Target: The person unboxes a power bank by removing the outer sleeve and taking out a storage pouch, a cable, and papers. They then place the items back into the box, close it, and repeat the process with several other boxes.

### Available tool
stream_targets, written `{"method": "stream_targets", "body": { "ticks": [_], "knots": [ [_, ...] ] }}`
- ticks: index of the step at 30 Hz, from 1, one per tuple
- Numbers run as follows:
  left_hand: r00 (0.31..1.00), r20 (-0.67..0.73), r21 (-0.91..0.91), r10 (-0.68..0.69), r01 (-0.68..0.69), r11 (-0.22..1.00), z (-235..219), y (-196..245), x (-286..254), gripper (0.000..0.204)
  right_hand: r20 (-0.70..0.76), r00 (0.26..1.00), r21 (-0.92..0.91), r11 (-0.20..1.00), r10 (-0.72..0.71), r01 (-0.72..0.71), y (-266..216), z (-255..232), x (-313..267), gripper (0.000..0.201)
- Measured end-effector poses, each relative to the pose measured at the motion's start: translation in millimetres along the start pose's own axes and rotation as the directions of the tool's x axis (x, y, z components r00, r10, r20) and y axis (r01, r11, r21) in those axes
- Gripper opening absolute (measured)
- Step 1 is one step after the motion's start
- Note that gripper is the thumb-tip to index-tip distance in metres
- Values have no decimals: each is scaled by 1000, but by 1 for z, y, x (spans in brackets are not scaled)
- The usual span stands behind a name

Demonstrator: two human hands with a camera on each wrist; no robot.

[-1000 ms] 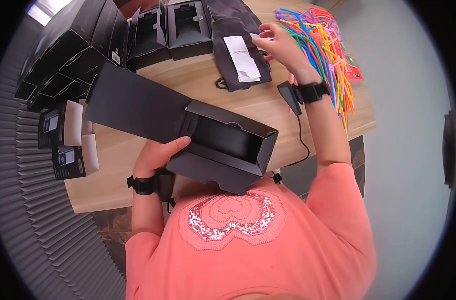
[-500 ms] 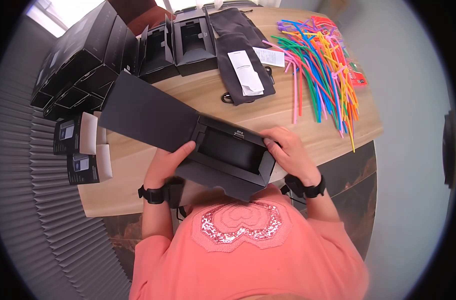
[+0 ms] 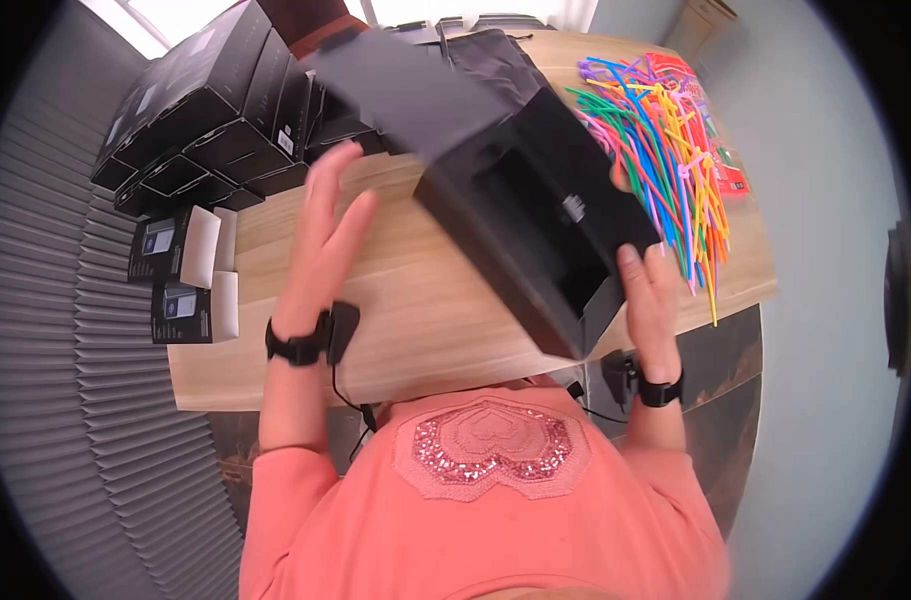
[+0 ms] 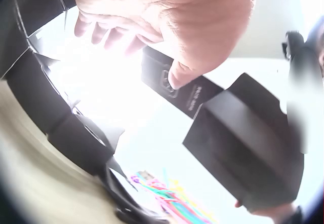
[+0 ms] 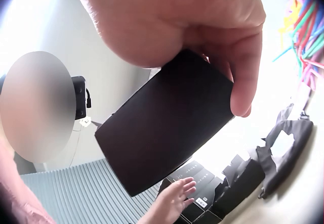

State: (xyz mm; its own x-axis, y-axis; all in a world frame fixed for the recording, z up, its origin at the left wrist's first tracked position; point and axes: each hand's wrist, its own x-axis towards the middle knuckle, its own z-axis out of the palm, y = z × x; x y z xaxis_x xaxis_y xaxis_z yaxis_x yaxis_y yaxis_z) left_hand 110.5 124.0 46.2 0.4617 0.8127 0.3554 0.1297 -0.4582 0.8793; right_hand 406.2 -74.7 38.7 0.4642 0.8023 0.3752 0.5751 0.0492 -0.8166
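My right hand point(image 3: 654, 310) grips the near right end of an open black cardboard box point(image 3: 476, 265), held tilted above the table. The box's long lid flap point(image 3: 406, 85) stretches to the far left, and the dark inside faces up. In the right wrist view, that hand point(image 5: 202, 21) curls its fingers over the edge of the box's plain black end point(image 5: 162, 128). Off to the left, my left hand point(image 3: 321, 240) is apart from the box with fingers extended. White lettering marks the flap point(image 4: 177, 85) in the left wrist view, beyond the left thumb.
Large black boxes point(image 3: 191, 100) are stacked at the back left, with two small boxes point(image 3: 183, 312) below them. Colourful bendy straws point(image 3: 666, 160) lie at the right beside a red package point(image 3: 731, 178). A dark cloth pouch point(image 3: 496, 62) shows behind the raised box, which hides much of the table's back.
My right hand came from the papers near the straws and took hold of the box. My left hand has let go and opened. The box has risen, tilted and swung away from the body.
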Motion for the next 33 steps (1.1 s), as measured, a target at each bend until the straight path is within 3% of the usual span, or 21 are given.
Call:
{"method": "stream_targets", "body": {
  "ticks": [1,2,4,5,7,8,10,12,14,18,20,22,26,28,29,31,33],
  "knots": [
    [986,-14,478,169,-142,867,2,5,18,73,1,1000,6,1000,-4,4,-4,-3,9,40],
    [985,-16,483,173,-143,864,4,-3,34,73,-33,999,-19,1000,16,-16,-8,-6,17,40],
    [945,-178,767,276,-42,640,9,-30,65,81,-72,997,-38,999,26,-29,-19,-6,35,41],
    [943,-180,769,281,-43,638,11,-42,78,81,-96,995,-5,1000,27,-27,-26,-3,45,40],
    [952,-246,856,181,126,501,16,-60,102,83,-107,994,-12,1000,17,-18,-30,-1,65,38],
    [951,-249,855,185,126,503,17,-62,111,83,-108,994,-13,1000,11,-13,-36,3,73,38],
    [955,-297,804,0,250,539,19,-65,122,80,-97,993,161,986,64,-48,-52,12,85,36],
    [944,-331,803,-8,286,523,22,-70,126,70,-76,996,123,992,45,-36,-49,18,96,33],
    [942,-311,888,122,243,390,24,-78,123,61,-46,994,287,954,101,-84,-43,30,107,34],
    [968,-198,949,152,151,275,24,-101,118,47,-7,999,157,987,38,-36,-44,56,138,35],
    [964,-212,943,163,157,295,25,-102,115,45,35,986,-56,984,-166,168,-40,80,159,37],
    [957,-227,935,181,162,314,26,-100,113,43,121,992,52,998,-41,35,-58,107,169,35],
    [946,-220,927,238,126,354,24,-107,108,42,149,987,45,998,-53,46,-60,158,191,35],
    [964,-129,922,233,30,386,22,-110,105,43,219,975,99,993,40,-63,-62,179,195,35],
    [982,-83,913,171,6,407,21,-103,101,52,219,975,100,993,38,-62,-57,191,198,35],
    [981,-56,917,187,-24,399,20,-91,86,55,252,966,37,998,-53,45,-46,214,202,37],
    [979,-29,920,202,-53,389,20,-78,70,59,233,971,27,999,-51,46,-45,231,200,37]
  ]
}}
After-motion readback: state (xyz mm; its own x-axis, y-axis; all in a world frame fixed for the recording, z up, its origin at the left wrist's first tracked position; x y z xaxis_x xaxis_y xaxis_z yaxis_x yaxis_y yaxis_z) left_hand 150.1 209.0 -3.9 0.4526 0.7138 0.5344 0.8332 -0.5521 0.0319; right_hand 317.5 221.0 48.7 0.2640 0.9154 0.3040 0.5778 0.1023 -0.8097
